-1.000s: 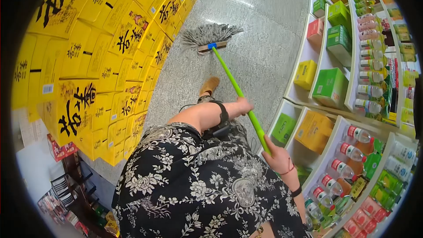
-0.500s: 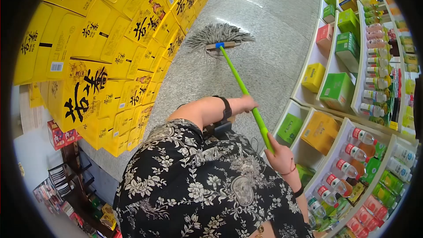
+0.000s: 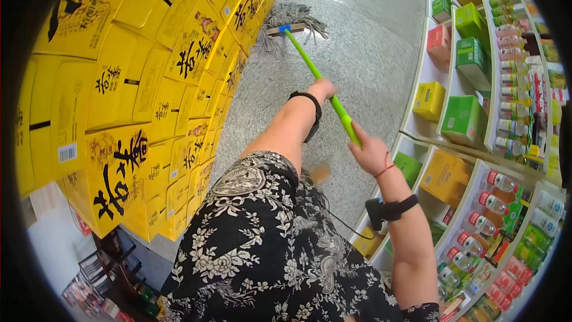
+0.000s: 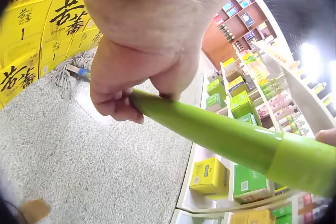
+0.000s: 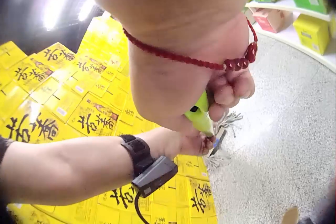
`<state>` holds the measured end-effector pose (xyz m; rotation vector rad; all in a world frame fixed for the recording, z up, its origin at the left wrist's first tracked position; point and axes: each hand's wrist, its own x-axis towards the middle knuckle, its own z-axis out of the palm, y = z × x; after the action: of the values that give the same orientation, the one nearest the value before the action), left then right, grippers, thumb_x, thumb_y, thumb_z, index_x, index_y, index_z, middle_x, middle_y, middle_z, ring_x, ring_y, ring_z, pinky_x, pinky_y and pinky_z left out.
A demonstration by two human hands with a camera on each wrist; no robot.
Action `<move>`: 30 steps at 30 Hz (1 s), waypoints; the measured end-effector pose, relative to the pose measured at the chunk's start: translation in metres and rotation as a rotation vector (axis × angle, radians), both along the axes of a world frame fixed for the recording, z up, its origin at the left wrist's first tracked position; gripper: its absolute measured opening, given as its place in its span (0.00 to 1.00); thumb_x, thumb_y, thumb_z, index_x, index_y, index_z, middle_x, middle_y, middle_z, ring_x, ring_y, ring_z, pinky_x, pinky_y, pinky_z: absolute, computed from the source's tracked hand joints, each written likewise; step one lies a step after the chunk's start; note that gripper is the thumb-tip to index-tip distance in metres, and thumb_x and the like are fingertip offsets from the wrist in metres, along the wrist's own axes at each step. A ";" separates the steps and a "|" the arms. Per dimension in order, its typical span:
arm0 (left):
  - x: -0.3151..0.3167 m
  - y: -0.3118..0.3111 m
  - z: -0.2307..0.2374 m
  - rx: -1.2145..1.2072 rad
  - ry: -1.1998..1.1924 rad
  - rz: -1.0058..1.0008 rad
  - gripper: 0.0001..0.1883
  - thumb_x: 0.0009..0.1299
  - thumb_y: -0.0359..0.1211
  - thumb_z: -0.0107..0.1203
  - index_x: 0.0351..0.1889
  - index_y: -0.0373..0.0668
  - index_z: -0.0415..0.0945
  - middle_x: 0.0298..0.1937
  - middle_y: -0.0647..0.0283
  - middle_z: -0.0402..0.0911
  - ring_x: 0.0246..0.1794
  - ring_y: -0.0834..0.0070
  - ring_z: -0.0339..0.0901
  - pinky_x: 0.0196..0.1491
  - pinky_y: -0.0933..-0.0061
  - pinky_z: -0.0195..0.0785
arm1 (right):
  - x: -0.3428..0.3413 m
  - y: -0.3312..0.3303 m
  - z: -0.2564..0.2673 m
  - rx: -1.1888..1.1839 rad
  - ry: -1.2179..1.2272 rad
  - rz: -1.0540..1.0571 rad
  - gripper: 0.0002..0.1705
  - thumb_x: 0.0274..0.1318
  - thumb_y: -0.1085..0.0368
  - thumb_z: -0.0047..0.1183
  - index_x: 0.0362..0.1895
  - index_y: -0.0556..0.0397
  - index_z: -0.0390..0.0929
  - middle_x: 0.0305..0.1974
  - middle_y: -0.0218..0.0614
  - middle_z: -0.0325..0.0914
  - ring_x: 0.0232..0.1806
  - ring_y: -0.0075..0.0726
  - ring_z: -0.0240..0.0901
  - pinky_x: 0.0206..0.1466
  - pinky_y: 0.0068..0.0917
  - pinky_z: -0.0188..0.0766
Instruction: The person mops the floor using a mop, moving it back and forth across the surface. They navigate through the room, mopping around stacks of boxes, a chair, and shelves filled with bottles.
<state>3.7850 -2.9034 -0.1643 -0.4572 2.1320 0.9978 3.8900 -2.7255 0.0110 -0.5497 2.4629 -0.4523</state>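
Note:
A mop (image 3: 304, 53) with a bright green handle slants away from me, its grey string head lying on the floor beside the stacked yellow boxes. My left hand (image 3: 323, 88) grips the handle partway down. In the left wrist view, the fingers of the left hand (image 4: 142, 71) curl round the green shaft. Higher up, my right hand (image 3: 368, 154) wraps the handle's top end. The right wrist view has the right hand (image 5: 184, 87) bent around that end, with the left hand (image 5: 191, 142) further along the shaft.
Yellow boxes (image 3: 119, 173) are piled along the left side of the aisle. White shelves (image 3: 411, 107) with cartons and bottles line the right. Speckled grey floor (image 3: 369, 36) runs between them. A shoe tip (image 3: 320, 173) shows below my arms.
The mop head has gone farther away and leftward, up to the yellow boxes. Both arms have stretched forward, still holding the handle.

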 end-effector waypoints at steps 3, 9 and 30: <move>-0.010 0.001 0.011 0.044 -0.030 0.015 0.18 0.60 0.41 0.48 0.41 0.40 0.76 0.41 0.52 0.77 0.42 0.60 0.76 0.46 0.65 0.67 | -0.009 0.007 0.004 -0.056 0.016 -0.045 0.31 0.48 0.56 0.48 0.59 0.44 0.60 0.28 0.54 0.74 0.32 0.57 0.72 0.37 0.45 0.68; 0.008 0.022 -0.033 -0.018 -0.042 -0.039 0.20 0.61 0.40 0.45 0.45 0.35 0.73 0.46 0.48 0.75 0.48 0.55 0.72 0.51 0.62 0.63 | 0.025 0.015 0.000 0.026 -0.023 -0.040 0.32 0.50 0.56 0.47 0.61 0.44 0.57 0.29 0.54 0.75 0.33 0.57 0.72 0.37 0.45 0.68; 0.455 0.274 0.000 0.197 -0.209 -0.457 0.22 0.61 0.49 0.47 0.31 0.36 0.75 0.21 0.62 0.76 0.21 0.67 0.76 0.35 0.62 0.65 | 0.486 0.233 0.069 -0.136 -0.118 -0.379 0.34 0.48 0.60 0.50 0.62 0.45 0.56 0.32 0.52 0.74 0.34 0.57 0.71 0.36 0.40 0.68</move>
<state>4.2405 -2.6291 -0.1644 0.0263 1.8137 0.8409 4.3764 -2.4925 0.0800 -0.0997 2.4343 -0.7832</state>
